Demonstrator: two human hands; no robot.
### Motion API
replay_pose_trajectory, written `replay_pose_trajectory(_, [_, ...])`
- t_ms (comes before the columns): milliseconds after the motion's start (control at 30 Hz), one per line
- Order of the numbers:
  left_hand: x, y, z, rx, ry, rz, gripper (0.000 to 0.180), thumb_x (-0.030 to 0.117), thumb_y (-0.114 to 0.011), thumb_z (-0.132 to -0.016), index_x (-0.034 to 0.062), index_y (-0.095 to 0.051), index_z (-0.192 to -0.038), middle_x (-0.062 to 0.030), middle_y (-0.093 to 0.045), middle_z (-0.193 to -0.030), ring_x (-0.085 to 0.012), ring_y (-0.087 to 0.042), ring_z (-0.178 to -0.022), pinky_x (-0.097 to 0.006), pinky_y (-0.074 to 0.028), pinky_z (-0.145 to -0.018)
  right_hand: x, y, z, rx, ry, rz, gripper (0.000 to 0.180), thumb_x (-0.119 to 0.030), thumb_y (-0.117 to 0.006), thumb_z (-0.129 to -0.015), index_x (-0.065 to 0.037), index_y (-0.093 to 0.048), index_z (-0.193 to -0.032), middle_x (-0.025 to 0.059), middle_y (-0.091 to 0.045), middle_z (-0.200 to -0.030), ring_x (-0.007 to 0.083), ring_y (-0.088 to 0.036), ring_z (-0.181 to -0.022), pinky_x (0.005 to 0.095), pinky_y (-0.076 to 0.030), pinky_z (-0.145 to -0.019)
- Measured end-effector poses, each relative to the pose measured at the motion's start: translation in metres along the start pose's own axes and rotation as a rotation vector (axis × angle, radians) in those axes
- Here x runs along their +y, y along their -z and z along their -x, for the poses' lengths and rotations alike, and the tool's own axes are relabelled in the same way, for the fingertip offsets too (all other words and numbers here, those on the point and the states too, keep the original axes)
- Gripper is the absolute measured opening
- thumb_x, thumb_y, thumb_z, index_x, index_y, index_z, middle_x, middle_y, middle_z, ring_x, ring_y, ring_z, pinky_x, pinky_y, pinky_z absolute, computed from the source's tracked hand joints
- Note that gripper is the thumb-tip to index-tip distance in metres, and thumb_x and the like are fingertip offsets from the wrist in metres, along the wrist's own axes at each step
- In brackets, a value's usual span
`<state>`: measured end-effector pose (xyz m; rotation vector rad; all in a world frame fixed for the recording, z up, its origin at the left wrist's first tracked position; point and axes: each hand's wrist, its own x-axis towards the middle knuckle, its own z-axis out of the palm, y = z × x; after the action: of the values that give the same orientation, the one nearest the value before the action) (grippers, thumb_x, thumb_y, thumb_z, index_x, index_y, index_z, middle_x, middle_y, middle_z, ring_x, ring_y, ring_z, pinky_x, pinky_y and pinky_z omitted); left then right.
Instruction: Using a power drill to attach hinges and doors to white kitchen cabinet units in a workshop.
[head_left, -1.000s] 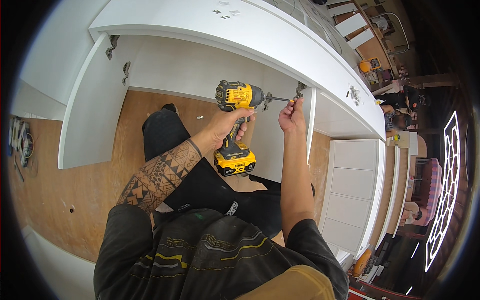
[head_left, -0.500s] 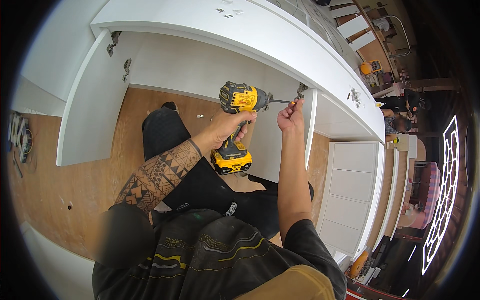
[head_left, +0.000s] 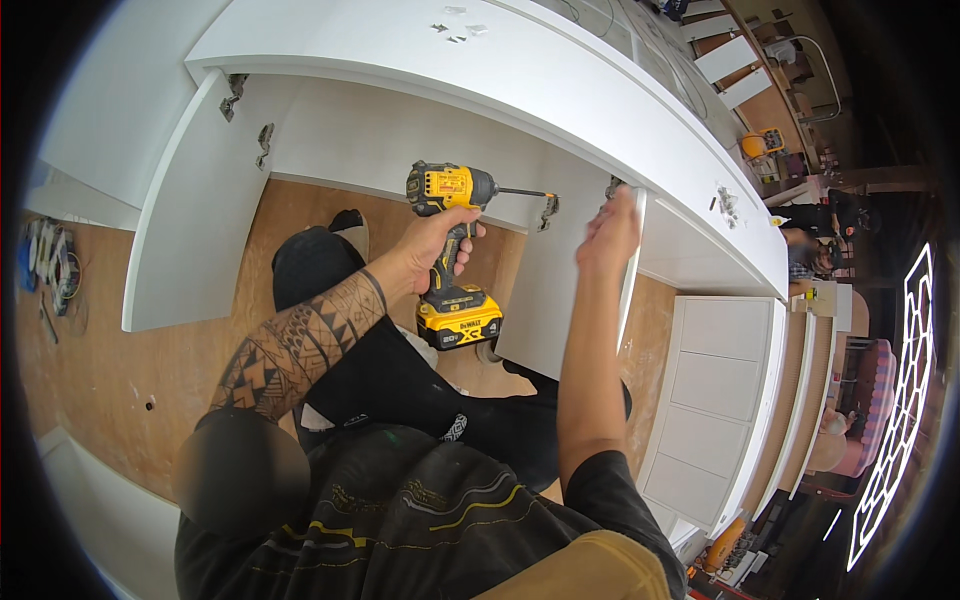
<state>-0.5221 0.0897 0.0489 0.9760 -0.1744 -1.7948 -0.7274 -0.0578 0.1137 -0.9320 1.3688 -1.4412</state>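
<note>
Yellow drill (head_left: 452,215) gripped, white cabinet door (head_left: 560,290) held

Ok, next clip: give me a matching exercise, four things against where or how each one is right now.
Things:
1. drill
2. battery pack
3. right hand
4. left door

States:
A. swung open, hinges on its inner face
B. on the edge of the right door
C. yellow and black, at the foot of the grip
D. held in the left hand, bit pointing right toward a hinge

Pairs: 1-D, 2-C, 3-B, 4-A
</note>
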Motion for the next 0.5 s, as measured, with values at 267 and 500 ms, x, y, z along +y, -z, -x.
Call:
replay_pose_trajectory(267, [0.007, 0.022, -0.088, 0.108, 0.098, -0.098, 0.031, 0.042, -0.075, -0.091, 0.0117, -0.068, -0.09, 0.0035, -0.058, -0.067, -0.0092, -0.054, -0.056, -0.028, -0.047, -0.054, -0.056, -0.08, -0.102, -0.529, 0.81, 1.056, 0.039, -0.041, -0.074, -0.096, -0.003, -0.076, -0.104, 0.0106, -0.063, -0.075, 0.0209, -0.058, -0.067, 0.0367, -0.049, -0.066])
replay_pose_trajectory(500, [-0.029, 0.085, -0.206, 0.044, 0.146, 0.009, 0.03, 0.04, -0.075, -0.092, 0.0109, -0.069, -0.089, 0.0032, -0.059, -0.067, -0.0085, -0.055, -0.054, -0.026, -0.048, -0.051, -0.016, -0.082, -0.123, -0.45, 0.88, 1.01, 0.037, -0.043, -0.076, -0.095, -0.006, -0.072, -0.097, 0.0037, -0.054, -0.062, 0.0165, -0.051, -0.058, 0.0341, -0.043, -0.058])
